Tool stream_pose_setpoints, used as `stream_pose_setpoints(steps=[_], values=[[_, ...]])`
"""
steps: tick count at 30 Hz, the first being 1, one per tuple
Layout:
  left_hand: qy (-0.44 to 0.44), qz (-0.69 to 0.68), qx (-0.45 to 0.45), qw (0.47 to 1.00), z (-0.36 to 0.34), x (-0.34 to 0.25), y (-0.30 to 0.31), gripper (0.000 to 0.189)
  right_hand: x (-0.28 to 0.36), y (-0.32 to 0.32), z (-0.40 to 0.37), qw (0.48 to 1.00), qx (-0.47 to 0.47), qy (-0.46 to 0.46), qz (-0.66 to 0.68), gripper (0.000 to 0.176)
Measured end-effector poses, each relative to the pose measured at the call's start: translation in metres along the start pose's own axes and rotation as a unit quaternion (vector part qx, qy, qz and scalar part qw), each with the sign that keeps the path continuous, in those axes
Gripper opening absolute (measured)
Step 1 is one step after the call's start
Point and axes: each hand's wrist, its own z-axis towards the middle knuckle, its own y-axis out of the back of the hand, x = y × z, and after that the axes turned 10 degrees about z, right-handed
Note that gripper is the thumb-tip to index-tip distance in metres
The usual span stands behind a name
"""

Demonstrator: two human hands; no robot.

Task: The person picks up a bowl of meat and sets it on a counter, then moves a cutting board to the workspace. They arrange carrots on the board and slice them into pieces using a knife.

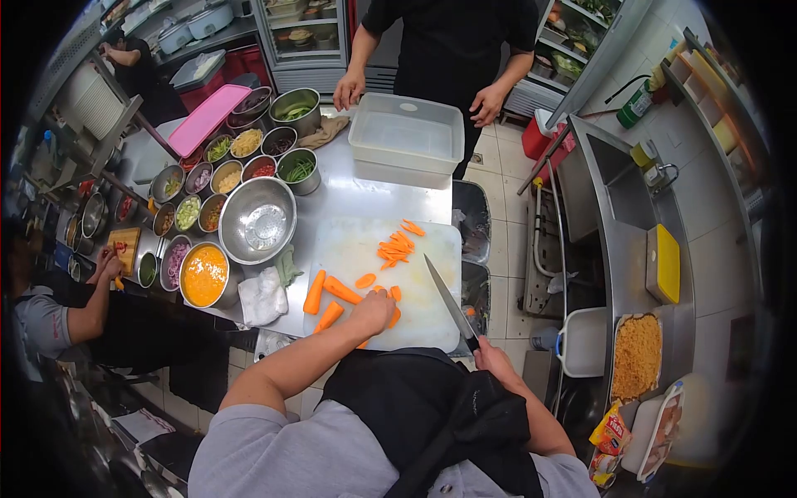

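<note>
My left hand (pixel 373 311) rests on a peeled carrot piece (pixel 393 316) at the near edge of the white cutting board (pixel 432 249). In my right hand (pixel 491 358) is a chef's knife (pixel 448 300), its blade lying over the board's right side and pointing away from me. Three peeled carrots (pixel 330 293) lie on the board's left part. A pile of cut carrot strips (pixel 396 246) sits at the board's far side, and small slices (pixel 365 280) lie mid-board.
On the steel table (pixel 349 195) stand an empty steel bowl (pixel 257 219), a pot of orange sauce (pixel 204 275), several small ingredient tubs, a white cloth (pixel 262 296) and a clear lidded box (pixel 407 137). One person stands opposite, another works at left. A sink is at right.
</note>
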Motion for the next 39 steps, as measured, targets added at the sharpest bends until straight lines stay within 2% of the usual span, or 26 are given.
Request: stream_pose_setpoints(steps=[6, 7, 9, 13, 15, 17, 25, 28, 30, 31, 33, 35, 37, 39], values=[[-0.001, 0.026, 0.025, 0.999, -0.004, 0.000, 0.005, 0.020, 0.008, 0.010, 0.003, 1.000, 0.015, 0.001, -0.010, 0.023], [0.000, 0.021, 0.032, 0.999, -0.005, -0.001, 0.008, 0.021, -0.012, 0.000, 0.010, 1.000, 0.017, 0.001, -0.010, 0.023], [0.004, 0.019, 0.036, 0.999, -0.002, 0.001, 0.004, 0.021, -0.067, -0.028, 0.028, 0.990, 0.004, 0.008, 0.144, 0.022], [0.011, 0.020, 0.050, 0.998, 0.003, 0.002, 0.000, 0.020, -0.023, 0.000, 0.014, 0.992, 0.003, -0.015, 0.128, 0.023], [0.028, 0.005, 0.035, 0.999, 0.000, -0.001, 0.004, 0.020, 0.011, 0.018, 0.002, 0.999, -0.003, 0.041, -0.015, 0.025], [0.045, -0.010, 0.022, 0.999, -0.006, -0.005, 0.009, 0.019, 0.016, 0.022, 0.001, 1.000, 0.012, 0.026, -0.005, 0.019], [0.048, -0.050, -0.025, 0.997, -0.014, -0.009, 0.012, 0.021, 0.013, 0.023, 0.005, 0.999, 0.036, -0.003, 0.015, 0.019], [0.041, -0.057, -0.035, 0.997, -0.016, -0.006, -0.004, 0.018, -0.001, 0.015, 0.009, 0.999, 0.029, 0.021, 0.003, 0.020], [0.043, -0.067, -0.037, 0.996, -0.019, -0.006, -0.002, 0.018, -0.021, 0.003, 0.017, 0.992, 0.031, -0.008, 0.120, 0.022], [0.045, -0.077, -0.040, 0.995, -0.021, -0.006, 0.001, 0.018, -0.024, 0.002, 0.018, 0.992, 0.031, -0.009, 0.119, 0.022], [0.051, -0.085, -0.031, 0.995, -0.024, -0.008, 0.011, 0.019, -0.001, 0.011, 0.011, 0.999, 0.026, 0.013, 0.014, 0.023], [0.056, -0.092, -0.022, 0.994, -0.024, -0.007, 0.010, 0.019, -0.006, 0.005, 0.012, 0.999, 0.023, 0.019, 0.019, 0.024], [0.075, -0.113, -0.012, 0.991, -0.021, -0.005, 0.001, 0.029, -0.011, 0.003, 0.013, 0.999, 0.017, 0.025, 0.024, 0.024], [0.063, -0.117, -0.035, 0.991, -0.024, -0.006, 0.000, 0.025, -0.008, 0.003, 0.011, 0.999, 0.020, 0.018, 0.024, 0.026]])
